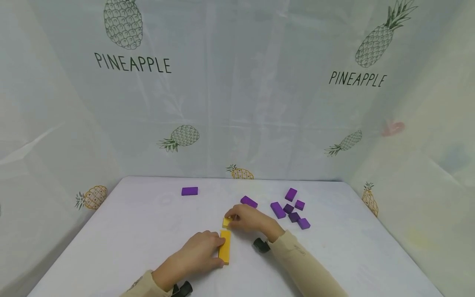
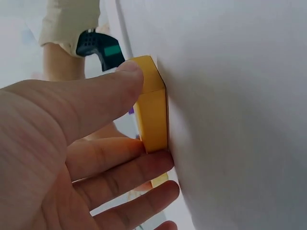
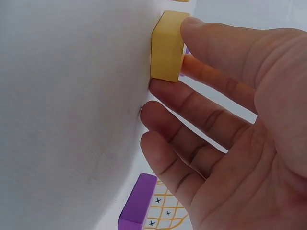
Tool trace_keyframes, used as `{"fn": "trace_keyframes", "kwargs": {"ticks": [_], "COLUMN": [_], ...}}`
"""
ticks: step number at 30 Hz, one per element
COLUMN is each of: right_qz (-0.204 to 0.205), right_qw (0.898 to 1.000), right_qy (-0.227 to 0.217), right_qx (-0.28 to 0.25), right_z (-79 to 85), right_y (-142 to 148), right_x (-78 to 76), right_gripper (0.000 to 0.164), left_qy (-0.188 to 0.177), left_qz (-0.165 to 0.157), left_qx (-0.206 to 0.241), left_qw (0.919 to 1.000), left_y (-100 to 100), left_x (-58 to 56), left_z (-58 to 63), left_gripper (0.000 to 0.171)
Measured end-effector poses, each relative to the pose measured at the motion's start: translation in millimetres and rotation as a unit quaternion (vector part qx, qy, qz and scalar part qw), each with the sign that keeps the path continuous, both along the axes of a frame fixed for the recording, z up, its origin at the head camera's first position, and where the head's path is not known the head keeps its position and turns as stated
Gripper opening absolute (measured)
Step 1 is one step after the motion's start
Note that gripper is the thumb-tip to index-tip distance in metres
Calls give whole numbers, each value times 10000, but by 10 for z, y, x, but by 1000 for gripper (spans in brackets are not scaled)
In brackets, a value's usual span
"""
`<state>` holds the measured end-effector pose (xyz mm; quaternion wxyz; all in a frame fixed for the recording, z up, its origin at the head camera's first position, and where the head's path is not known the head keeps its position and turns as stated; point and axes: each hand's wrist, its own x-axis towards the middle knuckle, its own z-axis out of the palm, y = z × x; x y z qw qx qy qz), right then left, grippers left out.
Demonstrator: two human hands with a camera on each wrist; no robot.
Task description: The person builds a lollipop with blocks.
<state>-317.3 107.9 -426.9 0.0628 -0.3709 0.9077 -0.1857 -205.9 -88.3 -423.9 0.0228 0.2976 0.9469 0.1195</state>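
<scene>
A long yellow block (image 1: 224, 248) lies on the white table, its length running away from the person. My left hand (image 1: 198, 251) holds it from the left, the thumb at its near end and fingers along its side. Just beyond its far end is a small yellow block (image 1: 226, 223), which my right hand (image 1: 246, 218) pinches between thumb and fingers. A narrow gap separates the two yellow blocks in the head view. The right wrist view shows the small yellow block (image 3: 168, 47) resting on the table by the thumb tip.
Behind the right hand lies a purple block (image 1: 249, 201). To its right are several purple pieces, among them a long block (image 1: 278, 210) and a small cube (image 1: 304, 223). Another purple block (image 1: 189, 191) lies at the back left. A pineapple-print curtain (image 1: 245, 103) hangs behind the table (image 1: 156, 218).
</scene>
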Motion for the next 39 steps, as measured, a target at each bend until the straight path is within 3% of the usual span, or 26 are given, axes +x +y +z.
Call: {"fn": "trace_keyframes", "kwargs": {"ticks": [10, 21, 31, 39], "right_qz": [222, 454, 404, 591], "right_qw": [9995, 9985, 9981, 9974], "right_qy": [-172, -188, -393, -211], "right_qx": [-164, -249, -267, -349], "right_z": [3, 24, 19, 18], "right_y": [51, 69, 78, 78], "right_x": [102, 130, 138, 142], "right_gripper": [28, 27, 28, 26], "left_qy": [-108, 64, -321, -425], "left_qz": [122, 153, 232, 326], "left_qx": [27, 284, 572, 574], "left_qw": [9999, 9995, 9976, 9969], "left_y": [71, 82, 74, 84], "left_x": [53, 84, 54, 44], "left_z": [-15, -50, -87, -89], "left_gripper": [56, 56, 59, 60]}}
